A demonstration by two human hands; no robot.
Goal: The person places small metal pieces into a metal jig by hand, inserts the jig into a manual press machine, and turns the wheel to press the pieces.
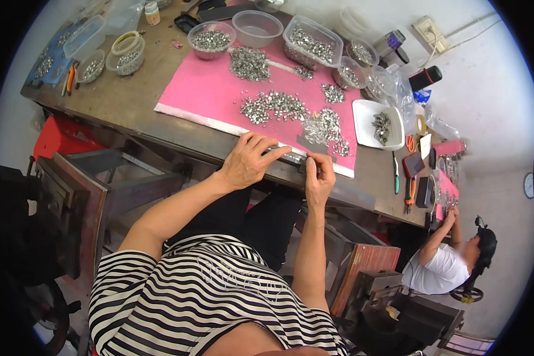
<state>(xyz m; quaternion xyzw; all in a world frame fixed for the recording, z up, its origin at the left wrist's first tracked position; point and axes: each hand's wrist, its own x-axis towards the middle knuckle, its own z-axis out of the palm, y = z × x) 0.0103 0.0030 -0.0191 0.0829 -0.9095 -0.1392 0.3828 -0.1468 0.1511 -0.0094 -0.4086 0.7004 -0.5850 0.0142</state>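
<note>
At the front edge of the table, both hands are at a narrow metal strip with small shiny pieces along it. My left hand curls over its left part, thumb and index finger stretched along it. My right hand pinches the right end between thumb and fingers. Just beyond lies a pink cloth bearing loose piles of small silvery metal pieces. A heap of clear, slender pieces is nearest to the hands. The fingers partly hide the strip.
Plastic tubs of metal pieces line the back. A white dish stands right, near a green-handled tool and orange-handled pliers. Another person works at far right. A red stool sits left below the table.
</note>
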